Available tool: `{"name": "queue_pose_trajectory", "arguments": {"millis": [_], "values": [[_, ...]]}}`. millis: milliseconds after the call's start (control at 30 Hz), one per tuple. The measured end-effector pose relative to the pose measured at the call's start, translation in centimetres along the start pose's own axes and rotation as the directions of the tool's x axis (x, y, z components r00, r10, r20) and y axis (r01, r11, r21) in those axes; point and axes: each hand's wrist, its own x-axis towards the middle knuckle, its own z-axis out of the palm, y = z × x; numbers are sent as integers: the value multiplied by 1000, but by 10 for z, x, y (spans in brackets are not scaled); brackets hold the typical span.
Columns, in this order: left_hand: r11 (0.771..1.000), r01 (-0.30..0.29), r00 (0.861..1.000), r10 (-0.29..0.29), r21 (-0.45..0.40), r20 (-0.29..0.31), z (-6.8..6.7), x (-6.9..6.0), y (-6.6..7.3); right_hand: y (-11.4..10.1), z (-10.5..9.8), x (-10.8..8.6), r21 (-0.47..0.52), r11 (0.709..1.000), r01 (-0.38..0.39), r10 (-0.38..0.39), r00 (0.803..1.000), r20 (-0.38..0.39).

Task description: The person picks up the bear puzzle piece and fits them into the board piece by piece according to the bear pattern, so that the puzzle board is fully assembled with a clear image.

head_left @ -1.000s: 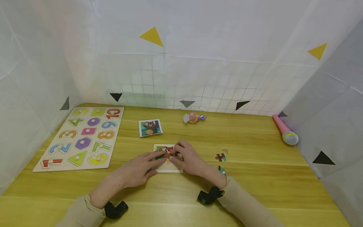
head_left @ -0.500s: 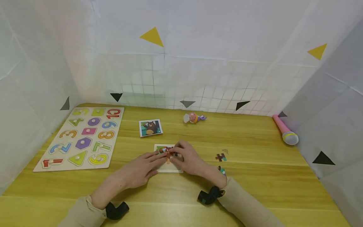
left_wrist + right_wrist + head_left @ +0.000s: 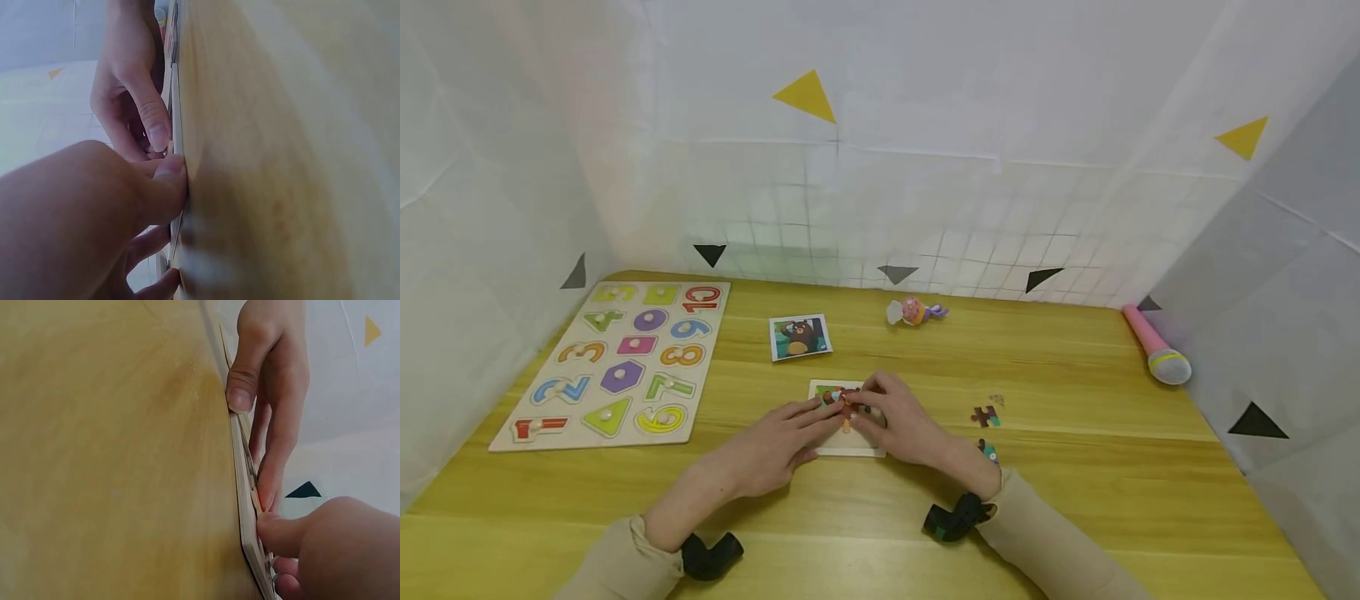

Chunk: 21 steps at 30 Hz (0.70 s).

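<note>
A small puzzle tray with a pale rim lies on the wooden table, bear-picture pieces in its far part. From the left, my left hand reaches over it; its extended fingers press on the pieces, and its thumb is at the tray's near edge. My right hand comes in from the right with thumb and fingers pinching a brown puzzle piece at the picture. Fingers partly cover that piece, so its seating cannot be seen. In the right wrist view, the left hand's thumb touches the tray's edge.
Loose puzzle pieces lie right of the tray, one partly behind the right forearm. A bear picture card lies behind it. At left is a number board; at the back, a small toy figure; far right, a pink microphone.
The left hand's fingers have shifted slightly over the bear pieces, and the brown piece has turned or moved a little under the fingers. The right hand stays nearly in place.
</note>
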Motion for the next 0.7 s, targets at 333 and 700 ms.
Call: {"name": "queue_pose_trajectory", "arguments": {"millis": [333,700], "values": [[999,-37,999,37,25,-12,0,2,-3,0,-1,-1,-10,999,51,-51,998,-25],[1000,5,1000,-6,21,14,0,2,0,-2,-2,0,8,999,-31,31,1000,3]]}}
